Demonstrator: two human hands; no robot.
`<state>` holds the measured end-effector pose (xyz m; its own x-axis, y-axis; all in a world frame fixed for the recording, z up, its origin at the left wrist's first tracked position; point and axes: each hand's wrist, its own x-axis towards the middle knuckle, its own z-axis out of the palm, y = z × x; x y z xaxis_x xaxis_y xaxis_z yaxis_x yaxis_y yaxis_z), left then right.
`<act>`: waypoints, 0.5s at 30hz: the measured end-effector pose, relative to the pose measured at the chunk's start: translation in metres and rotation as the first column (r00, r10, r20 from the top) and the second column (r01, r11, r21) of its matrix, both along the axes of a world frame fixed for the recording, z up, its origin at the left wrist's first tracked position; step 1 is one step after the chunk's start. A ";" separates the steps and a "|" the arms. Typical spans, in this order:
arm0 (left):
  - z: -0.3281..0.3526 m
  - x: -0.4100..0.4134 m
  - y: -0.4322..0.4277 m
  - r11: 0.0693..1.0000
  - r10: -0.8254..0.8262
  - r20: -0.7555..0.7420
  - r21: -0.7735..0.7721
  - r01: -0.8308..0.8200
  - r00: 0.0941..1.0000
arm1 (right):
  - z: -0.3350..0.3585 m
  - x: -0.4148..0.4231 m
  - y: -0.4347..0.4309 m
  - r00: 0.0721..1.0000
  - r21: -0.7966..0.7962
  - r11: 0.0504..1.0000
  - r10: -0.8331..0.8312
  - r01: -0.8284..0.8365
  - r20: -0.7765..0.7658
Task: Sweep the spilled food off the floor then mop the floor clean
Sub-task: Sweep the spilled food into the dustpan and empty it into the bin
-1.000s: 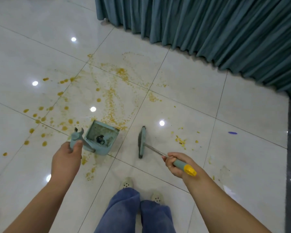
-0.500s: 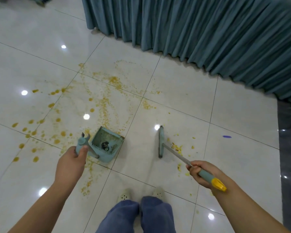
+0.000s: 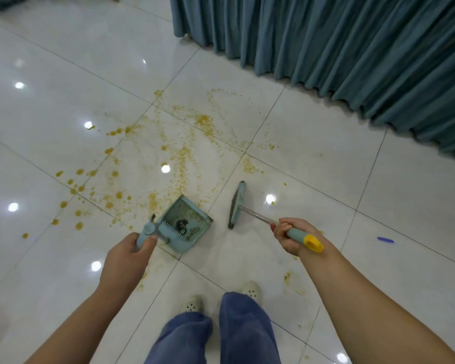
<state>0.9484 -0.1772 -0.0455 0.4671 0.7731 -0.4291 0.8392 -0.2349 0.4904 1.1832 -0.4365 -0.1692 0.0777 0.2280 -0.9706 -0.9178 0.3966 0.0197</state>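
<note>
Yellow spilled food [image 3: 181, 158] lies scattered in grains and blobs over the glossy white tile floor [image 3: 313, 164], mostly left of centre. My left hand [image 3: 128, 254] grips the handle of a teal dustpan [image 3: 188, 223], whose mouth rests on the floor facing the spill. Some dark debris sits inside the pan. My right hand [image 3: 289, 233] is shut on the teal and yellow handle of a small broom [image 3: 237, 204]. The broom head stands on the floor just right of the dustpan, a short gap between them.
A blue-green curtain [image 3: 339, 43] hangs along the back and right. A small purple scrap [image 3: 385, 239] lies on the floor at the right. My feet in pale shoes [image 3: 192, 303] and blue trouser legs stand below the dustpan. Yellow smears [image 3: 289, 277] mark the tile near my right arm.
The broom head swung right to the crumbs, then back left beside the dustpan. Those crumbs no longer show by the broom head. The view has shifted; the dustpan stays in my left hand.
</note>
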 end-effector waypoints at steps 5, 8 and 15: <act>-0.003 0.046 -0.033 0.999 -0.030 0.001 -0.021 0.030 1.000 | 0.016 0.033 -0.064 0.985 0.013 0.985 -0.171 0.171 0.014; -0.006 0.074 -0.049 0.995 -0.101 -0.023 -0.009 0.101 0.995 | 0.027 0.038 -0.106 0.978 0.026 0.977 -0.211 0.211 -0.006; -0.007 0.121 -0.078 0.968 -0.249 -0.047 0.003 0.249 0.967 | 0.054 0.046 -0.156 0.977 0.028 0.977 -0.211 0.210 0.011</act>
